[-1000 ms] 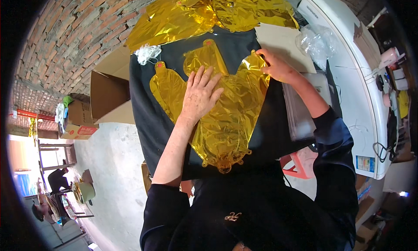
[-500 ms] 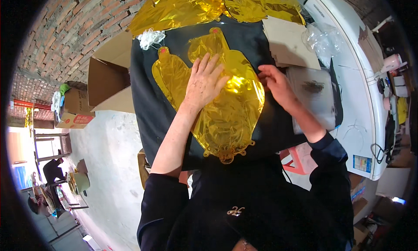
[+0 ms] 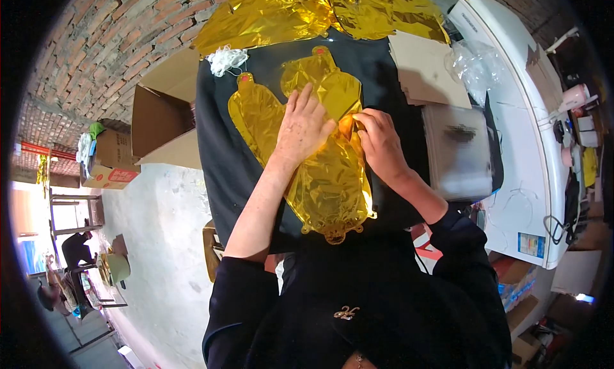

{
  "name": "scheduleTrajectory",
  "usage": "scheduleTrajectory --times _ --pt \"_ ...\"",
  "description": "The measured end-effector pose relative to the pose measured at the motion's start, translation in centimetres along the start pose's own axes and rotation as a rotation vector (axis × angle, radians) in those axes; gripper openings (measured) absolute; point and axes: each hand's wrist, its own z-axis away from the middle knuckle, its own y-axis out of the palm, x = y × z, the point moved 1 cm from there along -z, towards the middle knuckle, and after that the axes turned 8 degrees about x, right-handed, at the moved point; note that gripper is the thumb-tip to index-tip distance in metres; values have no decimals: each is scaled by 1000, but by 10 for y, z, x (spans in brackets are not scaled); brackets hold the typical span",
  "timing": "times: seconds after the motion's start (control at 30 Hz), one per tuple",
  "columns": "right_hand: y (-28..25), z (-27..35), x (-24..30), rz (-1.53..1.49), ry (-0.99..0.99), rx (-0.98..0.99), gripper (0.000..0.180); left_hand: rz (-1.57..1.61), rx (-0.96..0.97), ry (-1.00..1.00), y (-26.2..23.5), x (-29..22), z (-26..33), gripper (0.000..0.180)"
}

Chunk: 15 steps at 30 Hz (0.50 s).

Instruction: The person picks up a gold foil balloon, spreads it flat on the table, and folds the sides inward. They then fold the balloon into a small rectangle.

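Observation:
A flat gold foil balloon (image 3: 329, 183) lies on a black cloth-covered table (image 3: 220, 145), its lobes pointing away from me and its tabbed end toward me. My left hand (image 3: 303, 126) rests on the foil near its middle, palm down with the fingers stretched out. At the balloon's right edge my right hand (image 3: 380, 142) pinches the foil between thumb and fingers, folding that edge inward. The pinched fold catches an orange gleam. A bundle of white string (image 3: 227, 61) sits by the tip of the left lobe.
More gold foil sheets (image 3: 268, 23) cover the table's far end. On the right are cardboard (image 3: 427, 68), a stack of clear plastic bags (image 3: 457, 151), crumpled clear plastic (image 3: 474, 68) and a white freezer (image 3: 518, 145). An open cardboard box (image 3: 163, 116) stands to the left, beside a brick wall (image 3: 121, 36).
My right hand has moved left from beside the balloon and taken hold of its right edge, which is now folded inward. My left hand stays flat on the foil.

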Motion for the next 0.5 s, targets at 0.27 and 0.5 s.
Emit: scheduleTrajectory --times 0.27,0.5 --pt "12 8 -6 -111 -60 44 35 48 -134 47 -1 -3 0 45" --pt "9 3 4 -141 -96 148 31 -17 -73 88 7 5 4 44"
